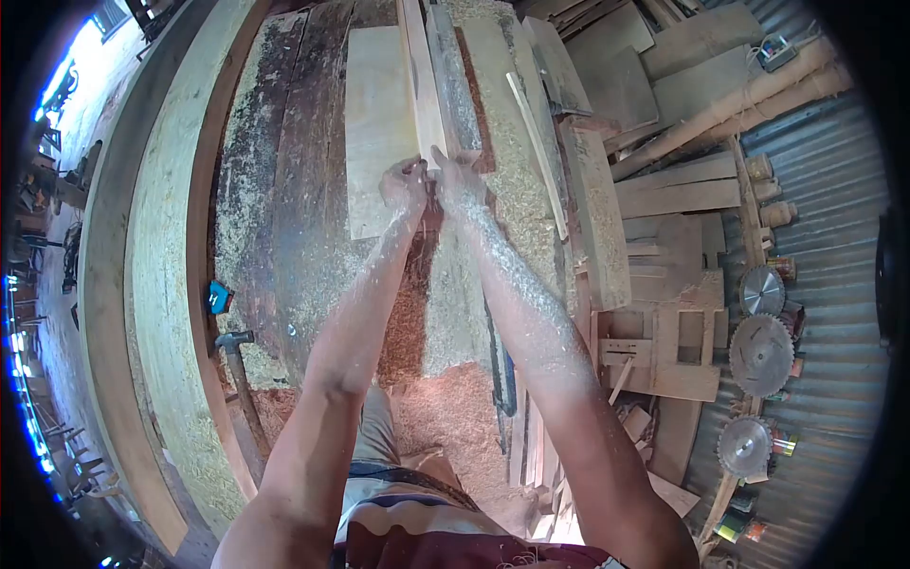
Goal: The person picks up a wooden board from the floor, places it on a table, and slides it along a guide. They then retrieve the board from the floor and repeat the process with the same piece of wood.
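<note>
Both arms reach forward over a sawdust-covered workbench (313,180). A long, narrow wooden strip (427,90) runs away from me, its near end between my hands. My left hand (405,185) has its fingers curled at the left side of that end; my right hand (459,180) grips the right side, with the thumb on top. Under the strip and to its left lies a flat pale board (374,123). A dusty grey bar (455,85) runs along the strip's right side. White dust coats my right forearm.
A hammer (244,389) and a blue tape measure (219,298) lie at the left by long thick planks (166,237). A thin stick (537,156) lies to the right. Saw blades (761,355) hang on the corrugated wall (815,209). Wood shavings (441,412) cover the floor.
</note>
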{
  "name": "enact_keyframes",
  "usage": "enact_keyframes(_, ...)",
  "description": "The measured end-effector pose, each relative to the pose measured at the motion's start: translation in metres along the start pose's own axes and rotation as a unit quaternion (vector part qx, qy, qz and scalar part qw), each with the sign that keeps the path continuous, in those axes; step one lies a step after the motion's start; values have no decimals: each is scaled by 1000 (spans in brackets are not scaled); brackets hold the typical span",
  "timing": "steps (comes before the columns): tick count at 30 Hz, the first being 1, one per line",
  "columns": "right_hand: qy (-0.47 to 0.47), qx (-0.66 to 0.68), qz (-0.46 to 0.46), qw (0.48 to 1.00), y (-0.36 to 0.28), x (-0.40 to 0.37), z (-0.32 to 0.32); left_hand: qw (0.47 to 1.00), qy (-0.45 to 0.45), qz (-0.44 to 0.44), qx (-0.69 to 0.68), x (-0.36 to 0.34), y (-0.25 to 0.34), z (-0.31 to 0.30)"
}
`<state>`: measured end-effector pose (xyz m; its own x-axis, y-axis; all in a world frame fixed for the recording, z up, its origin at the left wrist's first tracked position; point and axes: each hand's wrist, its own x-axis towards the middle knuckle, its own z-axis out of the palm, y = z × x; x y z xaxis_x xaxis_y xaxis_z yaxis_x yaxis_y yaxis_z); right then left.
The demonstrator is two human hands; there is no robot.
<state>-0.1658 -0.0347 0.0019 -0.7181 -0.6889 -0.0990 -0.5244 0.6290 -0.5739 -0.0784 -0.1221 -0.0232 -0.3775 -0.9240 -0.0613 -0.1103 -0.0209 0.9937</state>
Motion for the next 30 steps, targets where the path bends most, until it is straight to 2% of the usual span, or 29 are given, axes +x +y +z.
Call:
enact_keyframes(3,67,-63,-85,992,-12,-2,-4,997,-18,21,66,4,32,-8)
enact_keyframes(6,9,-9,4,1000,-29,-12,-5,998,-36,-19,46,29,6,2)
enact_keyframes(8,-20,-2,26,999,-49,-43,-21,999,-24,3,43,37,-4,7)
enact_keyframes(9,-31,-6,29,999,-57,-73,-27,999,-17,14,39,40,-4,10)
enact_keyframes(10,28,-17,-6,999,-60,-110,-20,998,-9,15,58,42,-1,12)
enact_keyframes(12,39,-21,-14,999,-63,-202,-12,995,8,15,98,44,3,13)
enact_keyframes(13,0,5,9,1000,-61,-248,-10,996,6,6,94,45,6,14)
enact_keyframes(16,-164,48,182,968,-62,-390,-15,997,-31,-16,63,50,5,19)
enact_keyframes(18,-117,27,136,983,-41,-483,-3,996,-88,-21,16,55,-9,19)
enact_keyframes(19,-94,-2,97,991,-32,-523,0,991,-110,-13,71,42,-2,12)
enact_keyframes(21,-130,-30,121,984,-18,-578,-4,973,-148,5,179,11,24,-9)
enact_keyframes(23,-157,-61,113,979,5,-626,-9,976,-75,87,182,-65,28,-40)
enact_keyframes(24,-162,-76,92,980,30,-644,-3,975,-81,140,154,-108,24,-64)
enact_keyframes(25,-168,-91,72,979,58,-663,7,975,-81,148,143,-163,23,-92)
enact_keyframes(26,-173,-107,50,978,87,-680,18,982,-80,137,104,-223,23,-126)
enact_keyframes(27,-178,-122,27,976,111,-698,26,970,-112,159,148,-275,5,-164)
enact_keyframes(28,-197,-130,14,972,120,-709,22,971,-100,148,161,-337,20,-210)
enact_keyframes(29,-215,-138,1,967,132,-721,19,971,-88,130,180,-393,2,-255)
enact_keyframes(30,-246,-137,-2,960,112,-704,-2,964,-92,110,223,-447,-35,-305)
